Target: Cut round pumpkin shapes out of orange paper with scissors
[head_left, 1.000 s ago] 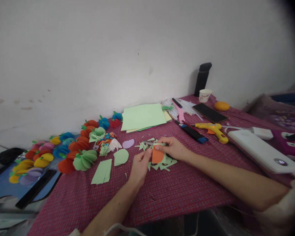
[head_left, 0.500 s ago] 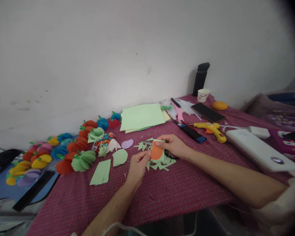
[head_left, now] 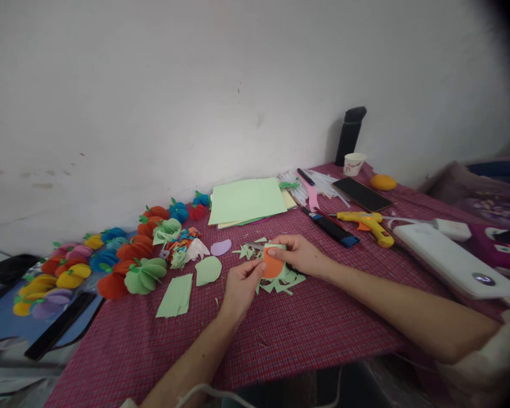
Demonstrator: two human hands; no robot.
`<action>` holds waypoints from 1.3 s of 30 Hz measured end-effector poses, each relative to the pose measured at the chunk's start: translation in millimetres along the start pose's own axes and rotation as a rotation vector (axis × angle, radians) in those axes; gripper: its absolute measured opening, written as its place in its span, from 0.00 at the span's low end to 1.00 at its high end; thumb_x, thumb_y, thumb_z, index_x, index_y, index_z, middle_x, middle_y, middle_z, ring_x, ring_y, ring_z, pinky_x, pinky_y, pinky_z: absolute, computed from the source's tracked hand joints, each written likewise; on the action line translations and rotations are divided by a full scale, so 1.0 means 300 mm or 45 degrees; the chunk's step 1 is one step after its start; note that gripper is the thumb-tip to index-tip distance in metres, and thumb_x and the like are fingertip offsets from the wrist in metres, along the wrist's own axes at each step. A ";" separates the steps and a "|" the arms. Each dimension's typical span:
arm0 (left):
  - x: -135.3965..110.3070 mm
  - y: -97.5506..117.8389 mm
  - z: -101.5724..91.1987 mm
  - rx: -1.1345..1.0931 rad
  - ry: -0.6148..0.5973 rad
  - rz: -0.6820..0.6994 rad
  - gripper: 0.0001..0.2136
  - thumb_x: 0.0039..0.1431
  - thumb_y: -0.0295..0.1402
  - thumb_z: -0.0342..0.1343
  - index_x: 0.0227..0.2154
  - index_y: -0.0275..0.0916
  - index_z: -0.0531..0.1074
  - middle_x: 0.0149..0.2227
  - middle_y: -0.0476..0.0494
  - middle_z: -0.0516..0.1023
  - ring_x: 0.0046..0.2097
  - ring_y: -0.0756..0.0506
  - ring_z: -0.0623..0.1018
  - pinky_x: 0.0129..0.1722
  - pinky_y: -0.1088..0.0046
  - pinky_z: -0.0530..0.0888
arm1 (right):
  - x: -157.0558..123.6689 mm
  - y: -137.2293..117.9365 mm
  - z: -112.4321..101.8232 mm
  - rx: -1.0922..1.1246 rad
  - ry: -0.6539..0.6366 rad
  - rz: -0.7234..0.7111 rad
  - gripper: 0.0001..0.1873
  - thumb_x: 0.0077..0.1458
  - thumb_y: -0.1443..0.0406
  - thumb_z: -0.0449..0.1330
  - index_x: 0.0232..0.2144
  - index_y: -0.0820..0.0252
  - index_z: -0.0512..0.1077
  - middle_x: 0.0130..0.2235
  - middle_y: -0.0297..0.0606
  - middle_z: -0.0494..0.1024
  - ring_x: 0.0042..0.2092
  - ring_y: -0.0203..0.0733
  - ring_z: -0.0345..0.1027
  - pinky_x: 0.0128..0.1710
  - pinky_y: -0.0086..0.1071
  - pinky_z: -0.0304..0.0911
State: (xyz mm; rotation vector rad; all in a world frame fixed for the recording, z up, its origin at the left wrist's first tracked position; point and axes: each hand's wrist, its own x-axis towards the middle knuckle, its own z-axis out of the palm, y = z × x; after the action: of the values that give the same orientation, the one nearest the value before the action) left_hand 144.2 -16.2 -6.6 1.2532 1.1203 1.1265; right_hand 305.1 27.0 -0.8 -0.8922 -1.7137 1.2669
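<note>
Both hands meet over the middle of the table around a rounded orange paper piece (head_left: 272, 267), with light green paper showing behind its upper edge. My left hand (head_left: 241, 284) pinches the left edge between thumb and fingertips. From the upper right my right hand (head_left: 301, 255) grips the papers, thumb on the orange face. Beneath them lie green paper scraps (head_left: 283, 283). A metal blade (head_left: 255, 246), apparently of scissors, pokes out left of the right hand; the rest is mostly hidden. Left of the hands are a cut green piece (head_left: 208, 270), green rectangles (head_left: 175, 296) and a purple piece (head_left: 221, 247).
Colourful paper pumpkins (head_left: 145, 276) crowd the left side. Paper sheets (head_left: 249, 199) lie at the back. To the right are a yellow glue gun (head_left: 368, 225), a box cutter (head_left: 334, 229), a phone (head_left: 361, 194), a paper cup (head_left: 354, 164), a black bottle (head_left: 350, 136) and a white power bank (head_left: 454, 260).
The orange piece has tilted slightly, and my left fingertips have shifted a little along its left edge. My right hand keeps its hold. The whole view has shifted slightly.
</note>
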 end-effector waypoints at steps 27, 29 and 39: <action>0.000 0.008 -0.008 0.135 0.151 0.135 0.14 0.49 0.37 0.53 0.37 0.36 0.74 0.30 0.47 0.77 0.32 0.49 0.72 0.34 0.74 0.68 | -0.003 0.003 0.002 -0.256 0.186 -0.363 0.04 0.48 0.64 0.57 0.29 0.59 0.69 0.38 0.38 0.70 0.40 0.37 0.65 0.38 0.31 0.61; -0.001 0.007 -0.008 0.154 0.141 0.145 0.14 0.49 0.36 0.53 0.37 0.36 0.74 0.30 0.47 0.77 0.32 0.49 0.72 0.34 0.75 0.68 | -0.004 0.006 0.001 -0.282 0.192 -0.346 0.05 0.49 0.64 0.56 0.29 0.60 0.69 0.35 0.37 0.71 0.38 0.37 0.65 0.38 0.31 0.60; -0.003 0.004 -0.011 0.177 0.123 0.139 0.15 0.50 0.37 0.52 0.39 0.36 0.73 0.31 0.47 0.77 0.33 0.49 0.72 0.33 0.75 0.68 | -0.007 0.002 0.005 -0.338 0.209 -0.252 0.06 0.50 0.63 0.55 0.29 0.60 0.69 0.31 0.35 0.72 0.34 0.35 0.65 0.34 0.29 0.59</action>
State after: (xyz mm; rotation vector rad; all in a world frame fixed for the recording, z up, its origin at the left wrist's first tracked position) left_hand 140.9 -16.7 -5.4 1.3942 1.2319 1.2181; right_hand 304.7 24.6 -2.0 -0.9246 -1.8132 0.8264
